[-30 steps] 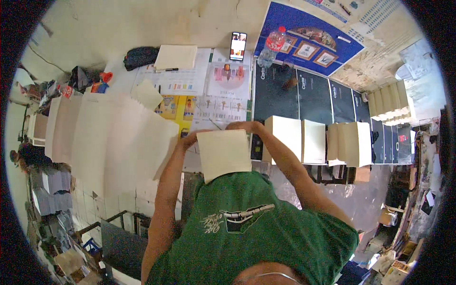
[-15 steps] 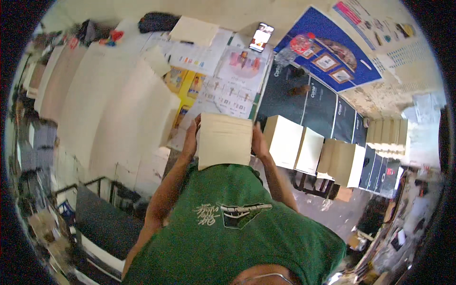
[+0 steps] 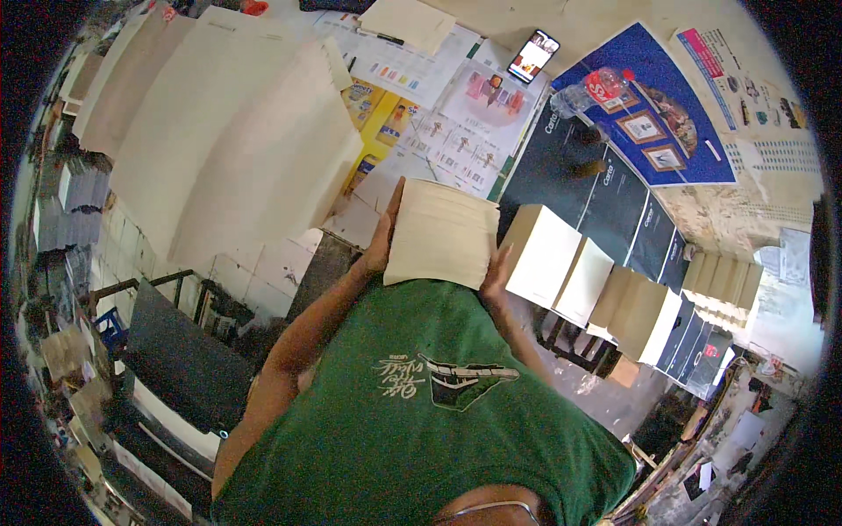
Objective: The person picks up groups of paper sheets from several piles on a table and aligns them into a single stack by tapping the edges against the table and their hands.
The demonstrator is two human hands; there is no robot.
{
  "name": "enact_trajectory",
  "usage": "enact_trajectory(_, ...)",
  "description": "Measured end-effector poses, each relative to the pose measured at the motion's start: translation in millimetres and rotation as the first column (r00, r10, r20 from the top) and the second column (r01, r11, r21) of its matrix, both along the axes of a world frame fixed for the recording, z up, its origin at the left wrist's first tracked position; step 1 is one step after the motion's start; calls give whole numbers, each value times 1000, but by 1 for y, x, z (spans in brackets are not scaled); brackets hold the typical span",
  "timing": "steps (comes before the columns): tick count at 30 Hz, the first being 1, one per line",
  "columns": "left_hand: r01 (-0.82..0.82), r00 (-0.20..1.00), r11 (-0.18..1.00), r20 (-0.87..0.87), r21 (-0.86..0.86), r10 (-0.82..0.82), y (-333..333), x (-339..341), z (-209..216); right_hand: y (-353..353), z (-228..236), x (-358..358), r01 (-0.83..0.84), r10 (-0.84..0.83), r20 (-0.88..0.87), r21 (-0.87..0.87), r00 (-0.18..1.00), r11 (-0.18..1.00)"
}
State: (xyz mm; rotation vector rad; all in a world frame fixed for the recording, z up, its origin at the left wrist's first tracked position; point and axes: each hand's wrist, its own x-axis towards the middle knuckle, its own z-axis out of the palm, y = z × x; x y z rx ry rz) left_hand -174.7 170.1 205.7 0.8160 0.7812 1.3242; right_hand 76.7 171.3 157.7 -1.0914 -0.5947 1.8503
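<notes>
Between my two hands is a thick stack of cream paper sheets (image 3: 441, 233), held close against the front of my green shirt. My left hand (image 3: 383, 232) presses flat along its left side, and my right hand (image 3: 496, 270) is against the lower right side. The sheets' edges look slightly uneven, with fine lines across the stack. Just right of my right hand stands another block of cream paper (image 3: 544, 259) on the dark-covered table (image 3: 561, 188). The undersides of the held stack and some of my fingers are hidden.
More paper blocks (image 3: 638, 314) line the table to the right. Large cream sheets (image 3: 237, 131) overhang at the left. Ahead lie printed sheets (image 3: 421, 66), a lit phone (image 3: 533, 56) and a plastic bottle (image 3: 601, 86). A dark panel (image 3: 180, 355) stands low at the left.
My view has shifted, so the surroundings sit differently in the picture. The paper stack stays between both hands, now tilted a little clockwise, with my right hand lower on its side.
</notes>
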Motion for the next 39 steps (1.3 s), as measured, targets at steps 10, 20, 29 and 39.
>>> enact_trajectory(10, -60, 998, 989, -20, -134, 58, 17, -11, -32, 23, 15, -16, -66, -17, 178, 450, 984, 890)
enact_trajectory(20, 297, 362, 949, -932, 105, -10, 44, -75, -13, 79, -1, 44, -508, 314, 466, 381, 827, 772)
enact_trajectory(29, 619, 234, 785, -955, 3, -180, 46, -78, 22, 80, 56, 37, -938, 147, 982, 58, 114, 342)
enact_trajectory(39, 642, 130, 765, -978, -44, -165, 35, -81, -3, 70, 28, 44, -958, 90, 987, 102, 131, 267)
